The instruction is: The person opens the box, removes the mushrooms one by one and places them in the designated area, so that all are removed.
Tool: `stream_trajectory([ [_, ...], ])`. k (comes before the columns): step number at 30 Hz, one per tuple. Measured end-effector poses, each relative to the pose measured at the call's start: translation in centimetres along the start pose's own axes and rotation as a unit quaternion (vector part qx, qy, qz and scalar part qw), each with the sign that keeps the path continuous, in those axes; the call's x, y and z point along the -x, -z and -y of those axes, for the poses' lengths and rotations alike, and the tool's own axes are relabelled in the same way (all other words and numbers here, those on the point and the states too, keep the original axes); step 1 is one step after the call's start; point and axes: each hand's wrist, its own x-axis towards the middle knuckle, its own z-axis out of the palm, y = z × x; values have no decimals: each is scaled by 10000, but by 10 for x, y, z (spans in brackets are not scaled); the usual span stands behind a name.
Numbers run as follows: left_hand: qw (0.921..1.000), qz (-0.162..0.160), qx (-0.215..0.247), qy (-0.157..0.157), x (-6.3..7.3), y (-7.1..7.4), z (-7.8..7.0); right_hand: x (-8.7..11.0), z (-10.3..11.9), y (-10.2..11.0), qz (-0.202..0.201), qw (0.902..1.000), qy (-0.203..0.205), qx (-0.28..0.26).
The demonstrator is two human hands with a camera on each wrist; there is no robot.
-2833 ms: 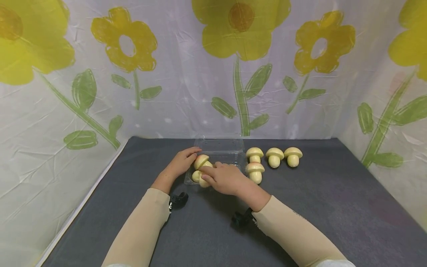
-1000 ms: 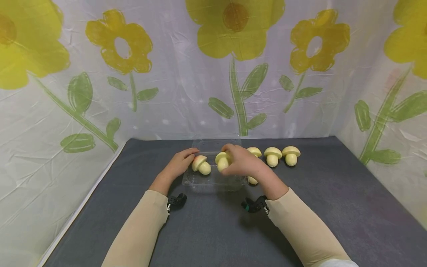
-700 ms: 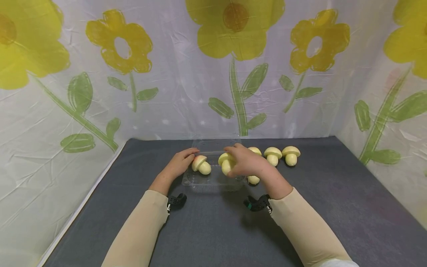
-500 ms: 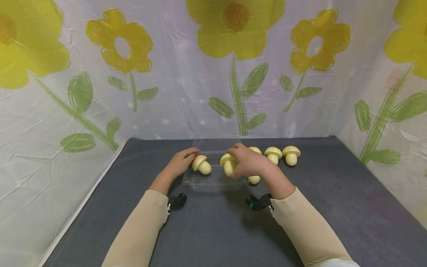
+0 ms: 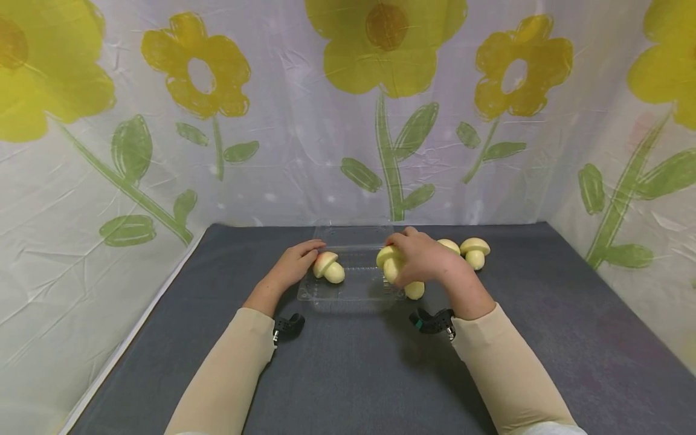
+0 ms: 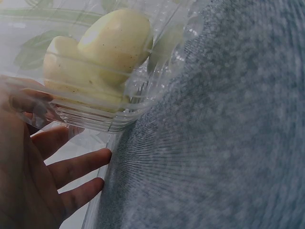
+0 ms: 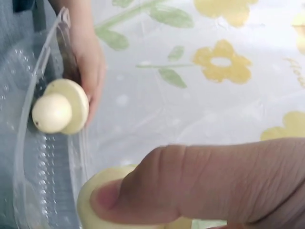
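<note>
A clear plastic clamshell box (image 5: 353, 293) stands near the back of the table. Inside, against its left end, lies a pale yellow mushroom (image 5: 328, 268), tipped on its side. At the box's left wall, my left hand (image 5: 290, 266) rests with fingers extended, and the left wrist view has them spread beside the plastic. Over the box's right end, my right hand (image 5: 426, 260) grips another mushroom (image 5: 389, 263), its thumb (image 7: 143, 193) pressing the pale surface in the right wrist view. Just below that hand, a mushroom (image 5: 415, 290) is partly hidden.
Two more mushrooms stand farther right, one partly covered (image 5: 449, 244) by the right hand and one fully visible (image 5: 475, 252). The box's transparent lid (image 5: 353, 234) is folded back toward the flower-printed curtain (image 5: 293, 151). A dark cloth covers the table (image 5: 337, 374).
From near the left mushroom, my right hand has come up and moved rightward, carrying a mushroom across the box to its right end. My left hand has stayed at the box's left side.
</note>
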Motion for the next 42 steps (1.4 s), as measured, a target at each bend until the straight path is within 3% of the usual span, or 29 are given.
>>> stream_trajectory([
  [4,10000,-7,-3,-15,0,0,1,2,-7,4,-57,9991,-278,325],
  [10,10000,15,21,-10,-1,-1,2,6,-18,10,13,9963,-802,315],
  [23,10000,53,-11,12,-3,-4,0,22,-45,22,76,9882,-1392,-636],
  [27,10000,49,-7,2,-3,-4,-2,25,-52,25,113,9846,-1609,-669],
  [34,10000,44,39,7,-1,-3,-2,23,-62,21,411,9808,-1869,-366],
  [42,10000,47,65,42,-1,-3,-2,17,-70,12,881,9657,-2431,-231],
])
